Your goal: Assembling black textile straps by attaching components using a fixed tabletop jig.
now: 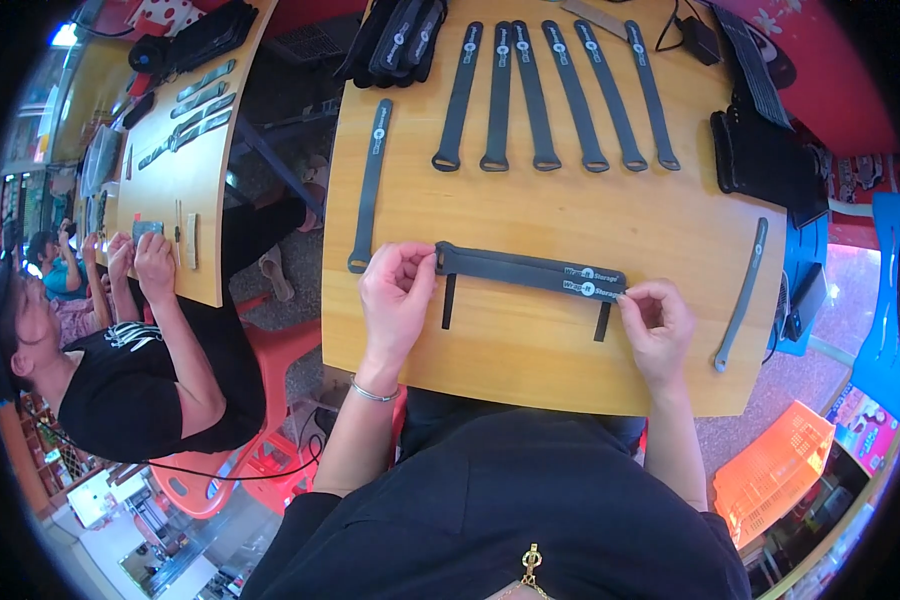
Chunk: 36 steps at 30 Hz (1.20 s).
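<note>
Two dark grey fastening straps [525,270] with a loop at one end and white print at the other lie together, stretched level between my hands. My left hand [398,298] pinches them by the loop end, fingers closed. At the printed end, my right hand [657,325] grips the corner between thumb and fingertips. Two narrow black strips [448,302] lie crosswise under the straps, one near each end. A single strap [369,195] rests just beyond my left hand. Another loose strap [742,297] is off to the right of my right hand.
Several straps [561,97] are laid out across the far part of the wooden table [530,375]. Strap bundles [398,45] sit at the far left, a black pile [765,165] at the far right. A co-worker [150,360] sits left at another table. An orange crate [775,470] stands at right.
</note>
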Tool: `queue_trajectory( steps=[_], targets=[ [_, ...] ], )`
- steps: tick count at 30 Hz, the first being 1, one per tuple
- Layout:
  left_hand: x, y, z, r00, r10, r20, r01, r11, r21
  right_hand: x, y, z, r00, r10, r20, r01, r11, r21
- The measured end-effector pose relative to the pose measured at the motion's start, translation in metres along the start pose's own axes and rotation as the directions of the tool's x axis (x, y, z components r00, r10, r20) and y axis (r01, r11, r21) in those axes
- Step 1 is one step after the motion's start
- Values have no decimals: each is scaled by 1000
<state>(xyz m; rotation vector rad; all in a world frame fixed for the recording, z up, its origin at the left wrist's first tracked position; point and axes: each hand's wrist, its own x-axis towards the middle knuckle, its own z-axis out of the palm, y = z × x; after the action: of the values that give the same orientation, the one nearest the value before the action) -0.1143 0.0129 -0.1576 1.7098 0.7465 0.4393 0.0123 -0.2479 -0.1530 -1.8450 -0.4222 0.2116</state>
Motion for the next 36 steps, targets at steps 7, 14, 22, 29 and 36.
queue_trajectory(
  steps=[7,14,22,29,36],
  targets=[
    [1,0,0,1000,2,3,-2,1000,17,0,-1,0,1000,-2,5,2,1000,-1],
    [1,-4,-1,1000,24,10,-25,998,63,0,-1,0,1000,5,11,-5,1000,-10],
    [2,-2,1,1000,-7,-13,7,999,32,1,-1,-1,1000,7,15,-6,1000,-15],
    [1,-2,1,1000,-5,-19,6,998,66,1,-2,0,1000,12,15,-11,1000,-14],
    [1,-6,1,999,43,-1,-43,994,100,0,0,0,999,42,1,-42,999,0]
  ],
)
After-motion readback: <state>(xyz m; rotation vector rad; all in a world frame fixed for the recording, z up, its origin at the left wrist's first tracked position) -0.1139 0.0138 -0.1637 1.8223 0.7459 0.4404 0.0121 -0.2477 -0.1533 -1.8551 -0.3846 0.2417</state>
